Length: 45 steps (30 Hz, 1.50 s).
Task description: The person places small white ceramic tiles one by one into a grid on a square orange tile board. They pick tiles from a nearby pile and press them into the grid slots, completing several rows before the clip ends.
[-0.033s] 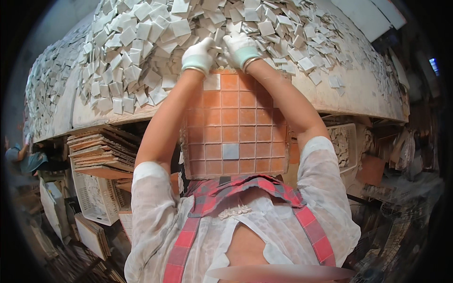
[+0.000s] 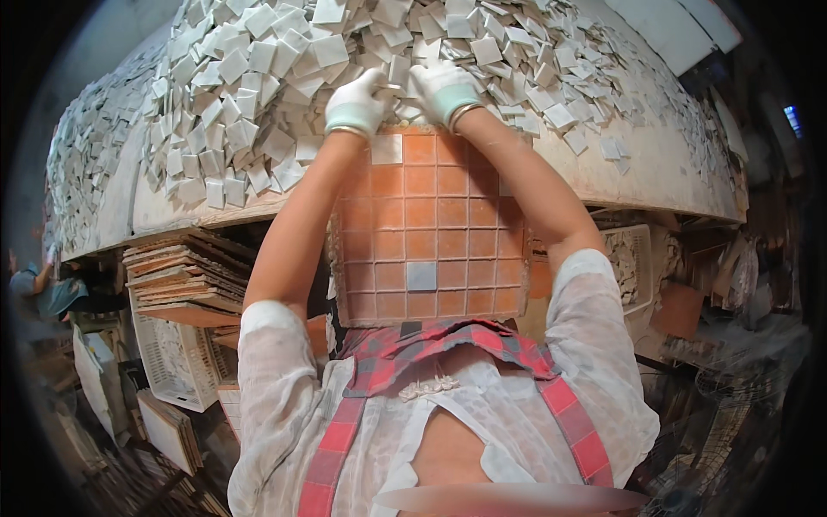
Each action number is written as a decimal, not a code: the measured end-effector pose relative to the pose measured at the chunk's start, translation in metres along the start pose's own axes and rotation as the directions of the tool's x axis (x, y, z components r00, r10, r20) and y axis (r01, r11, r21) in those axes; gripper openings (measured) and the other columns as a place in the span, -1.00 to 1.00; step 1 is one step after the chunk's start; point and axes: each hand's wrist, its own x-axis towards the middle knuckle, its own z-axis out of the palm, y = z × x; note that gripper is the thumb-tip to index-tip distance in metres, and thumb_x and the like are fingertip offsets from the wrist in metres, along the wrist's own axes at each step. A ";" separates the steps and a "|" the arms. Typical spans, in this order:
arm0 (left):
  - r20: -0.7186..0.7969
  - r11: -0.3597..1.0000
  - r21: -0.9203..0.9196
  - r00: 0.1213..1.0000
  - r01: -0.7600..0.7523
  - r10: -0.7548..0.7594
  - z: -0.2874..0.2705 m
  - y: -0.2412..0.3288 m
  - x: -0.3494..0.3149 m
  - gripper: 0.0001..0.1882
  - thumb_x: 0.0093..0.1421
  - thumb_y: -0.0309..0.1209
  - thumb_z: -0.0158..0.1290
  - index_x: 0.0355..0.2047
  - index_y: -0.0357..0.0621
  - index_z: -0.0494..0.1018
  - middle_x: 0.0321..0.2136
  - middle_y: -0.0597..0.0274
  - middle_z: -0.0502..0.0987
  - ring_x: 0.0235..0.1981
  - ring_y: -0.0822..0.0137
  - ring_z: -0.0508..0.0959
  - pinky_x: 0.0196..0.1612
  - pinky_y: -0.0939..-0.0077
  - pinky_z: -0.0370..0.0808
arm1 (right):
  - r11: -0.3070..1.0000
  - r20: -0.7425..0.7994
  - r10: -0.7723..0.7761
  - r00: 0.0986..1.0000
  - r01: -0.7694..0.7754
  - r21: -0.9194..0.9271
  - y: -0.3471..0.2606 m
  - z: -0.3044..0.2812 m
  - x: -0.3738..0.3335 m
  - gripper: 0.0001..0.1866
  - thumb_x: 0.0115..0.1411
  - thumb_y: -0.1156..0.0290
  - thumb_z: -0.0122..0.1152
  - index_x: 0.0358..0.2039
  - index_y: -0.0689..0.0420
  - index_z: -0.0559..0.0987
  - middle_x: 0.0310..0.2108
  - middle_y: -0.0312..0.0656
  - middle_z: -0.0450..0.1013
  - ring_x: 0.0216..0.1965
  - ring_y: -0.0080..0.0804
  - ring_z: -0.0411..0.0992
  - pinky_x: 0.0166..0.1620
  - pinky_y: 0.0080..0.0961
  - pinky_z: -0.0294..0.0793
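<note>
My left hand (image 2: 357, 96), in a white glove with a pale green cuff, is closed at the near edge of a heap of white square tiles (image 2: 330, 50). A thin pale edge that looks like a tile juts from its fingertips. Beside it my right hand (image 2: 444, 89), gloved alike, has curled fingers among the tiles; what they hold is hidden. Below both hands lies an orange gridded tray (image 2: 421, 213) with square cells. A white tile (image 2: 387, 150) sits in its top row, and a grey-blue tile (image 2: 421, 277) lies nearer me.
The heap rests on a wide pale table (image 2: 551, 159). Under its left edge stand stacked boards (image 2: 185, 280) and a white plastic crate (image 2: 172, 358). Another crate (image 2: 636, 258) with pale pieces is at right. Part of another person (image 2: 56, 293) shows far left.
My left hand has drawn slightly left and toward me. My right hand has shifted a little to the right, widening the gap between them. The tray and its two tiles are unchanged.
</note>
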 end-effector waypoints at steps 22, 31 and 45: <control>-0.090 0.948 0.133 0.949 -0.289 0.302 -0.063 -0.032 -0.164 -0.19 0.12 -0.27 0.42 0.38 0.02 0.40 0.18 0.14 0.54 0.21 0.04 0.50 0.31 0.05 0.39 | 0.998 0.048 -0.028 0.998 0.025 0.061 -0.016 0.003 -0.007 -0.39 0.14 0.05 0.43 0.20 -0.11 0.56 0.06 -0.01 0.62 0.10 0.01 0.58 0.16 -0.08 0.59; 0.174 0.995 -0.037 0.980 -0.094 0.099 -0.064 -0.036 -0.146 -0.44 0.09 -0.29 0.46 0.09 -0.11 0.58 -0.13 0.08 0.57 -0.06 0.09 0.62 0.03 0.25 0.58 | 0.968 -0.286 -0.083 0.955 0.145 0.204 0.030 0.009 -0.019 -0.79 0.24 0.24 0.34 -0.15 0.00 0.71 -0.11 -0.09 0.64 -0.02 0.00 0.57 0.07 -0.11 0.56; -0.267 0.937 0.043 0.900 -0.347 0.345 -0.044 -0.046 -0.151 -0.75 0.13 -0.44 0.38 -0.17 -0.13 0.64 0.01 0.12 0.60 0.00 0.05 0.61 0.05 0.20 0.59 | 0.982 -0.197 -0.181 0.964 0.189 0.021 -0.016 0.013 -0.016 -0.59 0.17 0.19 0.50 -0.01 -0.03 0.59 0.01 -0.10 0.55 0.08 -0.04 0.57 0.09 -0.10 0.61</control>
